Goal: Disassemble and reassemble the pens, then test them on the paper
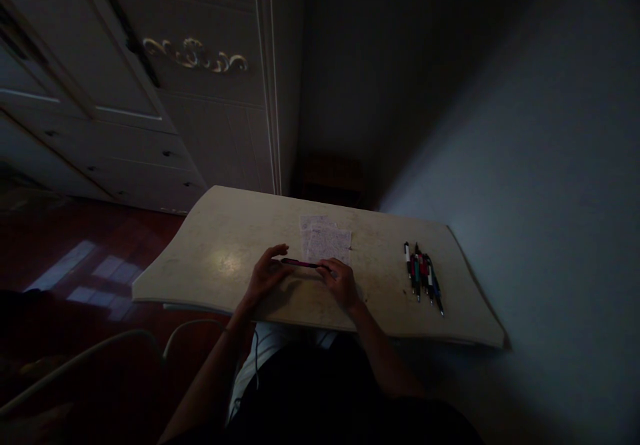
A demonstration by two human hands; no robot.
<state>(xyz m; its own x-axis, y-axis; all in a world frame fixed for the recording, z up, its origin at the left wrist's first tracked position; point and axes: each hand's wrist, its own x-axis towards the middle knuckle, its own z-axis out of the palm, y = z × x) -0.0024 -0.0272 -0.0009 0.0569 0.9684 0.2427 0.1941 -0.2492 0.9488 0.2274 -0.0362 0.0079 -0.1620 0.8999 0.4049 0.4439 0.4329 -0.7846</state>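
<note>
A dark pen with a pinkish-red barrel lies level above the near part of the table, held by its right end. The fingers of my right hand are closed on that end. At the pen's left end is my left hand, its thumb and forefinger spread apart around the tip of the pen; whether the thumb touches it is hard to tell. Just beyond the pen lie sheets of paper covered in fine dark marks, overlapping each other.
Several pens in mixed colours lie in a loose pile on the right of the white table. A pale wall borders the table's right side. Behind it to the left stands a cabinet. The room is dim.
</note>
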